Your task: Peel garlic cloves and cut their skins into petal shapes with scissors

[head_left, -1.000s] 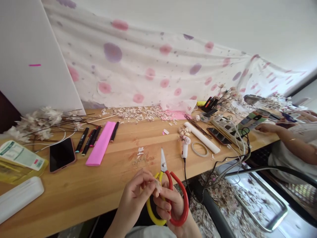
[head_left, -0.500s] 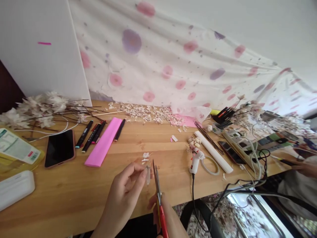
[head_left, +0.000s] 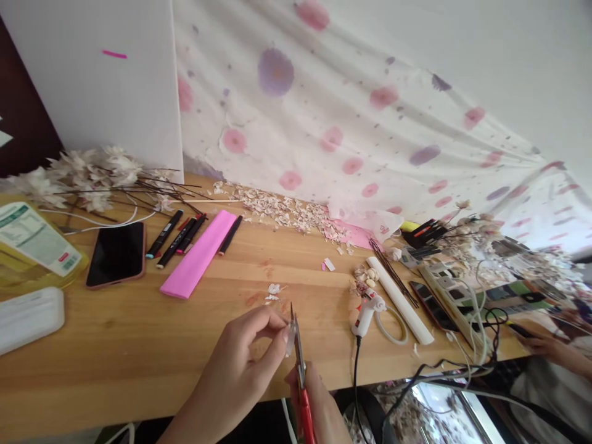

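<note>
My left hand (head_left: 245, 361) pinches a small pale paper scrap (head_left: 290, 338) between thumb and fingertips, just above the near edge of the wooden table (head_left: 139, 345). My right hand (head_left: 319, 410) grips red-handled scissors (head_left: 300, 376), blades pointing up and away, right beside the scrap and touching it. Whether the blades are closed on the paper is hard to tell. Most of the right hand is cut off by the bottom of the view.
A pink paper roll (head_left: 198, 254), black markers (head_left: 178, 237), a phone (head_left: 115, 254), dried white flowers (head_left: 87, 176) and a white case (head_left: 28, 317) lie left. A glue gun (head_left: 367, 308), tape ring, white stick and power strip (head_left: 456, 293) lie right; another person's hand (head_left: 546, 345) far right.
The view has swung left and down. The scissors turned from flat, handles showing, to edge-on beside the scrap, and my hands rose toward the table edge.
</note>
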The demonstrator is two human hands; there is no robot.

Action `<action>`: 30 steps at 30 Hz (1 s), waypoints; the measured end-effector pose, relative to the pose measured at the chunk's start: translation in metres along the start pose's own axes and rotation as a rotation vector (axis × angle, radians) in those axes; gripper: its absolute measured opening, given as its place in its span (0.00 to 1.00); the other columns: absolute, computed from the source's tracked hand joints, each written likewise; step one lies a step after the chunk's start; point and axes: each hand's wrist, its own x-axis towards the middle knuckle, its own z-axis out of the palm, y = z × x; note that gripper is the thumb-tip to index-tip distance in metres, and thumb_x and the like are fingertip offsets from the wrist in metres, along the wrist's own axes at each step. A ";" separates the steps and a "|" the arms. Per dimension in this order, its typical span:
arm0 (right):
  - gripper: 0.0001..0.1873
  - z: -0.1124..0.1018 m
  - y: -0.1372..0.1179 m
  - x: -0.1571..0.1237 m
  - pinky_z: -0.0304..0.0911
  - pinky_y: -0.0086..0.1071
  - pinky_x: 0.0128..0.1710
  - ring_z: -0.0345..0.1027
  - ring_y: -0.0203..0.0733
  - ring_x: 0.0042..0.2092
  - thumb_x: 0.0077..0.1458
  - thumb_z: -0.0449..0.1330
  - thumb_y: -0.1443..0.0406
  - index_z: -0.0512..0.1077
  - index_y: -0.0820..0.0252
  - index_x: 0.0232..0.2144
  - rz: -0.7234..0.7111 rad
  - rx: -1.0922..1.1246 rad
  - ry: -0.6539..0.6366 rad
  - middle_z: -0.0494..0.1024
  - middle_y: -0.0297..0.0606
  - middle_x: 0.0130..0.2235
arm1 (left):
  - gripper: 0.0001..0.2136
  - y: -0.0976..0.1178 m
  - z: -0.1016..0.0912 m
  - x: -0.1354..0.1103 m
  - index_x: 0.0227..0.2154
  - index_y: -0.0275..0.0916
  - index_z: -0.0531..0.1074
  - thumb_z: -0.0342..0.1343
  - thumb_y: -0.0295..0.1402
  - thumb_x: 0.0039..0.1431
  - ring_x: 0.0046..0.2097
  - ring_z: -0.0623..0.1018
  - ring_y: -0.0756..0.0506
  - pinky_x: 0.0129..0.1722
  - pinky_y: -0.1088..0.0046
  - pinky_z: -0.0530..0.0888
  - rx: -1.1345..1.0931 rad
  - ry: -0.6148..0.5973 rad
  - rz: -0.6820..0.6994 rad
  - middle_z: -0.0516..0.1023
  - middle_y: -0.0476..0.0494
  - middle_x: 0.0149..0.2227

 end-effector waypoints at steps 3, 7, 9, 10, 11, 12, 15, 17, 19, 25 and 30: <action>0.29 -0.002 0.002 0.007 0.64 0.37 0.35 0.68 0.50 0.34 0.54 0.55 0.38 0.69 0.55 0.38 0.019 0.014 -0.052 0.72 0.38 0.30 | 0.09 0.000 0.000 0.002 0.29 0.41 0.71 0.52 0.36 0.64 0.34 0.76 0.47 0.36 0.74 0.71 0.022 -0.010 0.001 0.76 0.49 0.30; 0.26 -0.003 0.004 0.013 0.60 0.33 0.31 0.64 0.44 0.30 0.54 0.57 0.39 0.66 0.54 0.33 0.045 0.020 -0.058 0.69 0.35 0.29 | 0.08 0.000 0.000 0.003 0.28 0.41 0.70 0.52 0.34 0.64 0.34 0.76 0.47 0.36 0.75 0.71 -0.003 -0.032 0.000 0.76 0.49 0.30; 0.27 -0.002 0.005 0.013 0.58 0.32 0.29 0.62 0.42 0.28 0.52 0.58 0.38 0.66 0.54 0.33 0.058 0.040 -0.071 0.67 0.33 0.27 | 0.09 0.000 0.000 0.003 0.28 0.41 0.70 0.52 0.34 0.64 0.34 0.75 0.48 0.36 0.75 0.71 -0.022 -0.034 0.001 0.75 0.49 0.30; 0.27 -0.002 0.006 0.013 0.57 0.31 0.28 0.61 0.42 0.27 0.50 0.59 0.38 0.66 0.54 0.32 0.064 0.053 -0.078 0.66 0.32 0.26 | 0.09 -0.001 0.001 0.003 0.28 0.41 0.70 0.52 0.34 0.64 0.34 0.75 0.48 0.35 0.75 0.71 -0.027 -0.033 0.001 0.74 0.49 0.29; 0.28 -0.001 0.007 0.013 0.56 0.31 0.27 0.61 0.42 0.27 0.49 0.59 0.37 0.66 0.54 0.32 0.073 0.067 -0.084 0.65 0.32 0.25 | 0.09 -0.001 0.001 0.003 0.28 0.41 0.69 0.52 0.34 0.64 0.33 0.75 0.48 0.35 0.75 0.71 -0.029 -0.031 0.002 0.74 0.49 0.29; 0.28 -0.001 0.008 0.012 0.55 0.30 0.26 0.60 0.41 0.27 0.49 0.60 0.37 0.66 0.54 0.32 0.085 0.083 -0.089 0.65 0.32 0.25 | 0.09 -0.002 0.001 0.003 0.28 0.41 0.69 0.52 0.34 0.64 0.33 0.75 0.48 0.35 0.75 0.71 -0.031 -0.031 -0.002 0.74 0.49 0.29; 0.30 0.001 0.012 0.012 0.52 0.29 0.23 0.59 0.40 0.26 0.49 0.59 0.36 0.66 0.54 0.30 0.134 0.117 -0.096 0.65 0.32 0.25 | 0.09 -0.005 0.002 0.003 0.28 0.41 0.70 0.52 0.35 0.64 0.33 0.75 0.47 0.36 0.74 0.72 -0.056 -0.038 -0.034 0.74 0.49 0.29; 0.32 0.002 0.013 0.011 0.50 0.28 0.22 0.57 0.39 0.25 0.48 0.57 0.33 0.65 0.55 0.30 0.160 0.134 -0.108 0.66 0.32 0.24 | 0.09 -0.007 0.001 0.002 0.29 0.41 0.70 0.52 0.36 0.63 0.33 0.76 0.47 0.35 0.74 0.72 -0.095 -0.049 -0.063 0.75 0.48 0.30; 0.35 0.001 0.012 0.011 0.47 0.28 0.21 0.54 0.37 0.24 0.43 0.58 0.30 0.64 0.55 0.29 0.165 0.136 -0.130 0.64 0.30 0.23 | 0.08 -0.007 0.000 0.001 0.29 0.41 0.70 0.53 0.36 0.63 0.34 0.76 0.47 0.35 0.75 0.73 -0.133 -0.058 -0.079 0.75 0.48 0.30; 0.35 -0.005 0.005 0.011 0.44 0.30 0.22 0.49 0.35 0.23 0.45 0.55 0.30 0.63 0.55 0.25 0.104 0.071 -0.130 0.59 0.28 0.20 | 0.08 -0.007 -0.007 0.000 0.28 0.41 0.70 0.54 0.36 0.62 0.33 0.76 0.48 0.35 0.75 0.73 -0.232 -0.082 -0.115 0.73 0.50 0.29; 0.30 0.004 0.009 0.013 0.51 0.29 0.22 0.55 0.36 0.23 0.51 0.56 0.35 0.67 0.55 0.26 0.209 0.126 -0.110 0.64 0.30 0.22 | 0.11 -0.010 -0.004 0.000 0.27 0.41 0.70 0.53 0.39 0.64 0.32 0.75 0.48 0.33 0.76 0.71 -0.207 0.011 -0.088 0.74 0.51 0.27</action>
